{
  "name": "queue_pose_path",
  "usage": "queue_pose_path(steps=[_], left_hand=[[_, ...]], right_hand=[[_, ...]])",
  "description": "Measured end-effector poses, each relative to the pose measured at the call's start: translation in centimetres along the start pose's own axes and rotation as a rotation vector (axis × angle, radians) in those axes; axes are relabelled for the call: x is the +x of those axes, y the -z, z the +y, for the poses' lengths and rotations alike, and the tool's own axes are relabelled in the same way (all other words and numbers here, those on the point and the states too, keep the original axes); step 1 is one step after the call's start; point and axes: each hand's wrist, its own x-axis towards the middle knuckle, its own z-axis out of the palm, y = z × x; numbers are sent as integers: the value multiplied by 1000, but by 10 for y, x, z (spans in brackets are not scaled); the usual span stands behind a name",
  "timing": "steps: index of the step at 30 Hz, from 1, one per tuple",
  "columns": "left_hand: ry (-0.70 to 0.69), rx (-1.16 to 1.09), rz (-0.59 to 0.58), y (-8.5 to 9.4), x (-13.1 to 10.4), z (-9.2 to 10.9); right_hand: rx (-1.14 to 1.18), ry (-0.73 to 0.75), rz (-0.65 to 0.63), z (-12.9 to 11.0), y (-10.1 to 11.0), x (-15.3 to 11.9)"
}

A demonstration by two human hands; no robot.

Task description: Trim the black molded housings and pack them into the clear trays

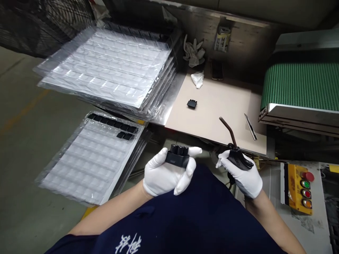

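Both my hands wear white gloves. In my left hand (169,173) is a black plastic part (177,158) with several round posts on top, gripped between thumb and fingers. My right hand (242,174) is wrapped round a black air blow gun (239,158), whose bent metal nozzle (228,130) points up and to the left. The nozzle tip is apart from the part. Another small black part (192,104) lies on the beige board (212,109) beyond my hands. To the left, a clear blister tray (87,158) holds several black parts along its far edge.
A tall stack of clear trays (111,63) stands at the back left. A utility knife (250,127), a phone (217,70), a crumpled white cloth (197,79) and white gloves (194,53) lie around the board. On the right are a green conveyor belt (304,84) and a yellow button box (299,188).
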Motion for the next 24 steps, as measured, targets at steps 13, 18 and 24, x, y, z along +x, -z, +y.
queue_pose_path(steps=[13, 18, 24], left_hand=[[59, -246, -113, 17, -10, 73], [103, -276, -96, 20, -7, 82], [128, -405, -158, 18, 0, 79]], right_hand=[[-174, 162, -240, -62, -57, 29], [-245, 257, -374, -96, -76, 44], [-166, 232, -417, -98, -83, 48]])
